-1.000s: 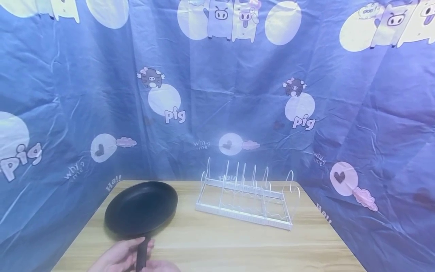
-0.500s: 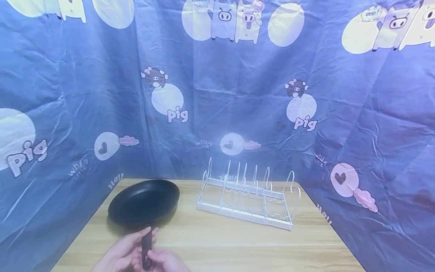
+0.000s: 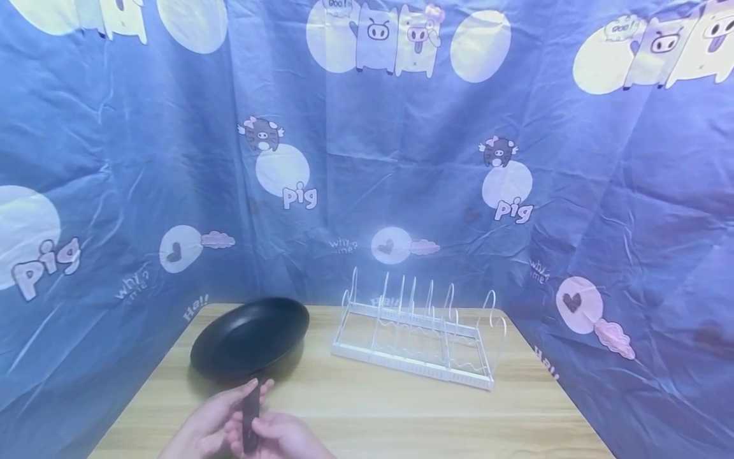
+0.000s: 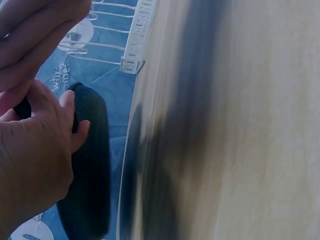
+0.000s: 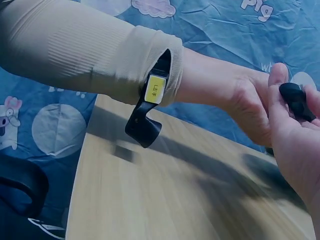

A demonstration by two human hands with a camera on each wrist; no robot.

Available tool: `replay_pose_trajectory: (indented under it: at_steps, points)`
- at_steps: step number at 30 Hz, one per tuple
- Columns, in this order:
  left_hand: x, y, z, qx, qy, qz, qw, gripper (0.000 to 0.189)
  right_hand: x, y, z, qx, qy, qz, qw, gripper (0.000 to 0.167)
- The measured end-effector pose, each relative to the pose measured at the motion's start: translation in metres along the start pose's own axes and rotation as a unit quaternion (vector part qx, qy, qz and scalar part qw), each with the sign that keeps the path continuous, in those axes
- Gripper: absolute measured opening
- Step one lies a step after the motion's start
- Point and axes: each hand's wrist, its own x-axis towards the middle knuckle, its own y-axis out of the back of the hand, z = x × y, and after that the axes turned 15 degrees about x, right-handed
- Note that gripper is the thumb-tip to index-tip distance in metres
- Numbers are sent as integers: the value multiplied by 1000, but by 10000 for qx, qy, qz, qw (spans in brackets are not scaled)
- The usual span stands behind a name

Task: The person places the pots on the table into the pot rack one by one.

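Observation:
A black frying pan (image 3: 250, 336) hangs just above the wooden table (image 3: 367, 414) at the left, tilted up toward the far side. Its dark handle (image 3: 250, 414) runs toward me. My left hand (image 3: 209, 422) grips the handle from the left and my right hand (image 3: 281, 438) grips it from the right, close together. In the left wrist view the pan (image 4: 90, 175) shows edge-on past the left hand (image 4: 35, 160). In the right wrist view the handle end (image 5: 297, 100) sits in the right hand (image 5: 295, 145). A white wire dish rack (image 3: 417, 336) stands to the pan's right.
Blue cartoon-pig cloth (image 3: 115, 159) hangs behind the table and along both sides. A beige sleeve (image 5: 85, 47) with a black wrist-camera mount (image 5: 147, 112) covers the left forearm. Bare wood lies in front of the rack.
The pan has lifted slightly and moved right and away, tilting up. My right hand has come up onto the handle beside the left hand.

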Motion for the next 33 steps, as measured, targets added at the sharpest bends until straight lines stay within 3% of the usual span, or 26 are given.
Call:
replay_pose_trajectory:
  at_steps: [3,5,10,14,21,33]
  points:
    - [1,-5,0,32,55,-403,9992,59,-4,5,0,-97,-108,-133,9998,30]
    - [0,-11,0,-7,4,-475,9989,58,-6,6,0,-154,-63,-244,9996,31]
    - [1,-24,6,125,-399,-303,9987,50,-13,4,-6,-389,79,-661,9970,36]
    - [4,-32,11,85,-605,-397,9973,51,-18,0,-11,-603,190,-956,9934,39]
    - [9,-42,16,381,-575,-45,9976,48,-28,-9,-21,-685,179,-623,9955,28]
    - [24,-55,16,838,-796,-14,9933,44,-48,-15,-31,-1314,223,-597,9893,31]
